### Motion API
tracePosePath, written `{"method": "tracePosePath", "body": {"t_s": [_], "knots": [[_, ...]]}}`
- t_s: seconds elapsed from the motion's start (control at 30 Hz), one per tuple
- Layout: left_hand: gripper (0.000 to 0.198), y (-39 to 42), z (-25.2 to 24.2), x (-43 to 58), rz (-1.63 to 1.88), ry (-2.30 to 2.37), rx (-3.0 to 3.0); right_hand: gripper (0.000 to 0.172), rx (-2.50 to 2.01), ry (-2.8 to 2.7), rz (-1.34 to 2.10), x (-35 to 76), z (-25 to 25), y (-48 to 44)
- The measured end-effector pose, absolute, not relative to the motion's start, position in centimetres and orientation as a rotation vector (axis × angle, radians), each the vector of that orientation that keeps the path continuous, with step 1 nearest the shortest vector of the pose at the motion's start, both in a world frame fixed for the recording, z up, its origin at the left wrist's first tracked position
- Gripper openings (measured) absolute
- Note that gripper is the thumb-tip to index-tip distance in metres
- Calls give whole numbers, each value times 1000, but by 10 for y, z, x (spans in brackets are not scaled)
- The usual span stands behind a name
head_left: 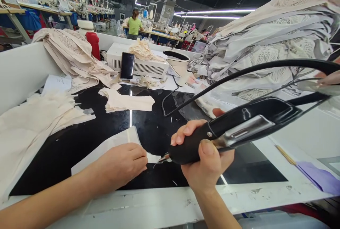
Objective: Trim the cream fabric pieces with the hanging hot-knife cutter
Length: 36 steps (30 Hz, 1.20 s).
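Note:
In the head view my right hand [205,158] is wrapped round a black corded handheld cutter [239,122], its thumb by the metal lever along the side. The tool's pointed metal tip touches or nearly touches the right end of a pale fabric piece [111,145]. My left hand [123,163] is closed at the fabric's edge, fingertips pressed together on it. The fabric lies flat on a shiny black board [156,119], partly covered by the left hand. Farther back on this board rests a small stack of cream fabric pieces [130,102].
Cream fabric piles [32,122] lie at left, and a tall lace-patterned heap [265,41] rises at right. Behind are a phone [128,65], a vented white box [148,67] and a round container [177,62]. A black cable [233,74] arches rightward. Purple cloth [318,176] lies front right.

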<state>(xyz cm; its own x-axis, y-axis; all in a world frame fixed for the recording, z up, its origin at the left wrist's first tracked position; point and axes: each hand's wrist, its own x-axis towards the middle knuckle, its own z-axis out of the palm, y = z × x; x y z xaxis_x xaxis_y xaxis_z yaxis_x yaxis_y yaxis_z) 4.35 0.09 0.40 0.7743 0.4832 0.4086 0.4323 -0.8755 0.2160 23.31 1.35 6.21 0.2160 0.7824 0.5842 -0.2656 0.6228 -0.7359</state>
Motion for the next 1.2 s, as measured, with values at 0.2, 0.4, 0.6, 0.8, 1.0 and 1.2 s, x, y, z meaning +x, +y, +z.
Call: {"method": "tracePosePath", "body": {"t_s": [0.2,0.4,0.6,0.8,1.0,1.2], "knots": [[27,0,4,41,716,756,2822,46,-546,-1129,770,231,59,13],[25,0,3,41,700,757,2819,47,-514,-1135,778,229,58,12],[26,0,6,40,683,755,2803,44,-543,-1138,775,227,58,13],[24,9,16,24,734,849,2667,31,-571,-1151,745,230,57,19],[30,20,16,2,643,955,2752,27,-627,-1151,709,236,54,33],[26,-3,14,1,508,1031,2682,32,-654,-1154,744,236,62,43]]}}
